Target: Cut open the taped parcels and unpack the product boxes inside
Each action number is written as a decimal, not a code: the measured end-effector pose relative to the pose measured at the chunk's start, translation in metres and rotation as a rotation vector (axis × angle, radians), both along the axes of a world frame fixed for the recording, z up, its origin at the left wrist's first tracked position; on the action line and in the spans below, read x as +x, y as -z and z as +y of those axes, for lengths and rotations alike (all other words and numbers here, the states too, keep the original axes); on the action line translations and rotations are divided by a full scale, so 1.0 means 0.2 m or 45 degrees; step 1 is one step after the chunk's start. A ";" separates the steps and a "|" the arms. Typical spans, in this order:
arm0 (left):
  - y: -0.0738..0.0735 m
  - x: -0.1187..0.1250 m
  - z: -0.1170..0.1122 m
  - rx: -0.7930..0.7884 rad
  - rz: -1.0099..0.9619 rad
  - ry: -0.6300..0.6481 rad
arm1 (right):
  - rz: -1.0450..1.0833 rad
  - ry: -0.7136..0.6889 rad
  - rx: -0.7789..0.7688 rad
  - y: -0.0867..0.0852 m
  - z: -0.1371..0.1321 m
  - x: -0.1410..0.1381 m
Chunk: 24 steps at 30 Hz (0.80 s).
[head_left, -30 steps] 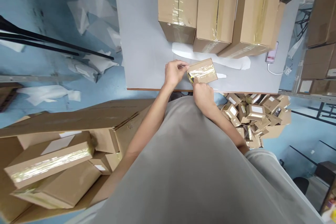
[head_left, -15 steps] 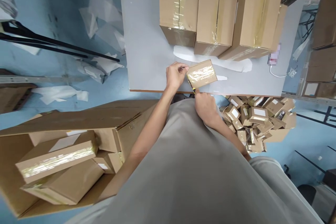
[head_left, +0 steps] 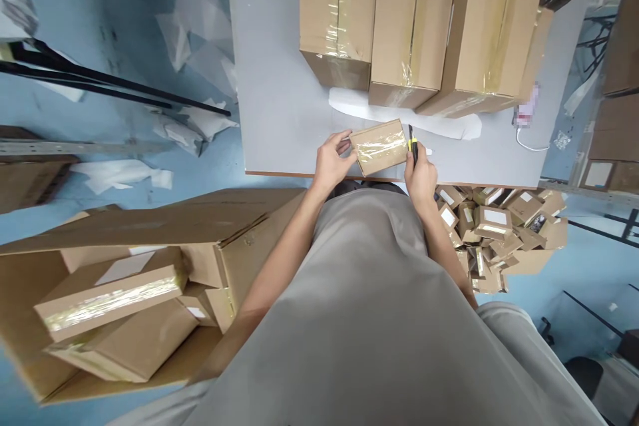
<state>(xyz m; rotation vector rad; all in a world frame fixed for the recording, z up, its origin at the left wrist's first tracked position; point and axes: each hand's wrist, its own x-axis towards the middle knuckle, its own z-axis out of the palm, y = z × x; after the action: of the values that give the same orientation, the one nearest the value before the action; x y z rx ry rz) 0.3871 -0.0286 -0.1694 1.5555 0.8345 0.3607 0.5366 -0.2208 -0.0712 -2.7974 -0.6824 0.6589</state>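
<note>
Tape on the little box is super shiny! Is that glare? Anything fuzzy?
Head view: yes, pale glare streaks the little box's tape; head view: blocky squares hide the pinkish thing at the table's right; head view: the open carton at lower left looks stretched toward the edge.

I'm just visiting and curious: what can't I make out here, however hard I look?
All in the head view:
- Inside of the small box: hidden by its cardboard and tape.
- Lower end of the black-and-yellow tool: covered by the right hand.
- Far ends of the large cartons: cut off by the top edge.
- Details of the pinkish object: blurred into blocks.
</note>
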 end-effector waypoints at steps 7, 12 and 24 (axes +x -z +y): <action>0.00 0.05 -0.04 0.058 0.034 -0.058 | -0.072 -0.031 -0.197 -0.03 0.08 -0.07; -0.06 0.05 -0.04 0.031 0.058 -0.075 | -0.045 -0.053 -0.172 -0.11 0.08 -0.05; -0.14 0.10 0.16 -0.043 0.203 0.034 | 0.396 -0.447 -0.225 -0.40 0.24 -0.22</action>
<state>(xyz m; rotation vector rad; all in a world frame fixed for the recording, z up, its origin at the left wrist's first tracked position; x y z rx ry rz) 0.4071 0.0041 -0.1423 1.5772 0.9372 0.2037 0.4931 -0.1720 0.0097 -2.6536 -1.1051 1.2419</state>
